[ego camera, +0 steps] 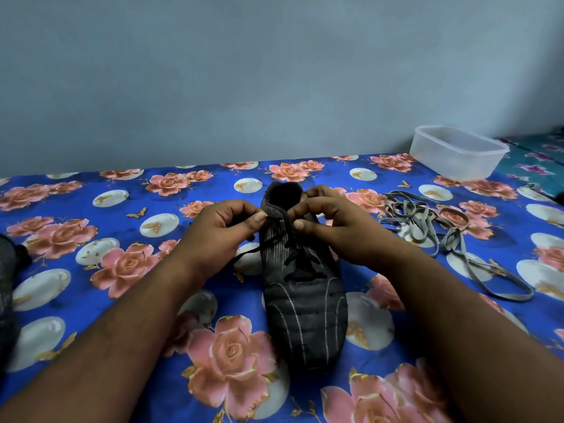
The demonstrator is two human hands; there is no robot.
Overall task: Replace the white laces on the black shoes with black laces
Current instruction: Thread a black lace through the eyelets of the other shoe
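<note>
Left hand [224, 230]: pinching the black lace [288, 221] at the top eyelets. Black shoe [302, 300]: centre of the flowered blue cloth [91, 257], toe toward the person, black lace threaded. Right hand [328, 222]: pinching the lace's other end. White laces [433, 230]: tangled, right of the shoe. Plastic tub [457, 152]: far right corner.

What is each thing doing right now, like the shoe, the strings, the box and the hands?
black shoe: flat on the cloth, black-laced.
black lace: threaded, ends pinched at the top.
white laces: off, piled loose.
plastic box: lid off.
left hand: pinching lace.
right hand: pinching lace.
</note>
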